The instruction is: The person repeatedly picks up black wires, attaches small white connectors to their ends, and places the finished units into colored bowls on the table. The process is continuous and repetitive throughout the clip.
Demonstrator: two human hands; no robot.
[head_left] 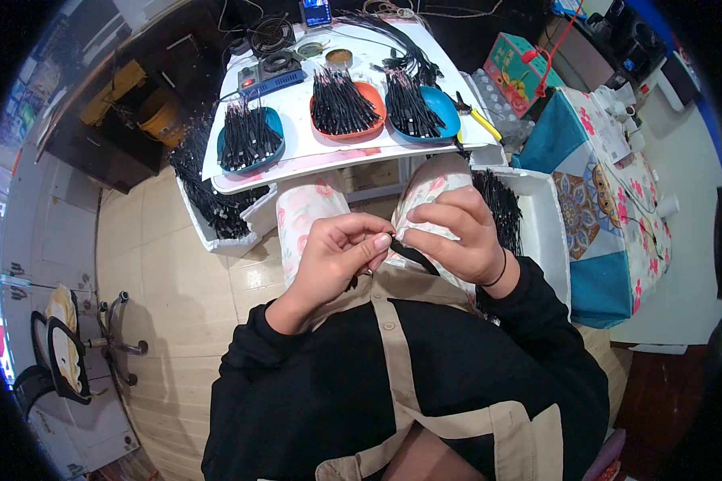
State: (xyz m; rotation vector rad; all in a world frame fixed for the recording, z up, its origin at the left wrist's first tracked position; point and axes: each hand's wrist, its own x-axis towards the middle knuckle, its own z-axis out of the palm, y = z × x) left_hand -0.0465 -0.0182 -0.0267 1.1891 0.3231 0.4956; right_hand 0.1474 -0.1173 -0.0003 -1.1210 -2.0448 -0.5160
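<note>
1. While the left hand (337, 247) has its grip closed on a flexible black cable (414, 256) above the lap, I cannot tell whether the right hand (460, 240) also grasps it.
2. Smooth trays (348, 136) line the curved front edge of the white surface (295, 120).
3. Writing on the far-edge screen (317, 12) is too small for reading.

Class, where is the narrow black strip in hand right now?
In the head view, the strip is near centre, pinched by the left hand, close to the right hand, near the white floral-patterned trousers.
</note>
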